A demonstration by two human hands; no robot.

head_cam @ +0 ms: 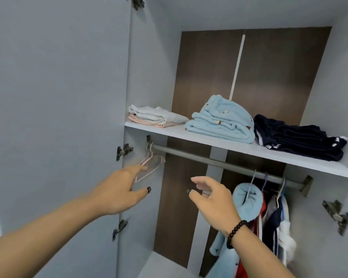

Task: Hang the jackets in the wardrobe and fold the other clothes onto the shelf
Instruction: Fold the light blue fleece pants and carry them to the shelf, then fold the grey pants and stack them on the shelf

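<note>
Both hands hold nothing. Left hand [121,189] reaches with straight fingers to the empty hangers [149,165] bunched at the rail's left end, fingertips at them; whether they touch is unclear. Right hand [213,199] hovers loosely open below the rail [209,160], whose middle stretch is bare. Jackets [269,213] hang crowded at the right end. Three folded piles sit on the shelf [169,131] near its front edge: pale [155,116], light blue [221,121], navy [299,139].
</note>
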